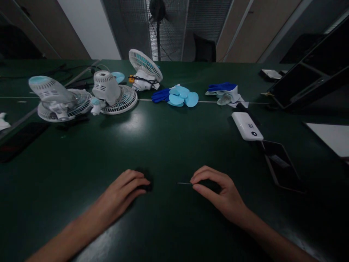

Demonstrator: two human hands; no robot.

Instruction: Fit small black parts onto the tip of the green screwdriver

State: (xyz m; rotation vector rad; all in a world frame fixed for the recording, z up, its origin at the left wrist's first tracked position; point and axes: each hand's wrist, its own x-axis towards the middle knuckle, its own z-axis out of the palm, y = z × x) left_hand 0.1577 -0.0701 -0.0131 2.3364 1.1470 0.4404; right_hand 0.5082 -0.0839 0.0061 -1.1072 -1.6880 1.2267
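**Thin rod and dark piece held apart over a green tabletop**

A thin rod [184, 183] pointed inward from the right hand [222, 194], its near end clamped between thumb and fingertips; whether it touched the green table [174, 145] could not be told. Across a gap, the left hand [122, 193] had its fingers closed together around a small dark piece [148, 187], mostly hidden by the fingers.

Good handling, in my judgement, called for a light pinch close to the rod's end, its free tip kept in plain sight, both wrists low and steady, and the dark piece gripped so that its near face stayed uncovered. The dim light made slow movements wiser.

Beyond lay light-blue fan blades [183, 96], with blue-and-white gloves [225, 92] to their right and three white fan units, one [145, 69] with an orange tag [131, 79], to their left.

To the right, a white device [247, 126] bore dark characters resembling "18", not surely readable, and a round dark mark. A phone [282, 165] lay nearby; no brand could be read.
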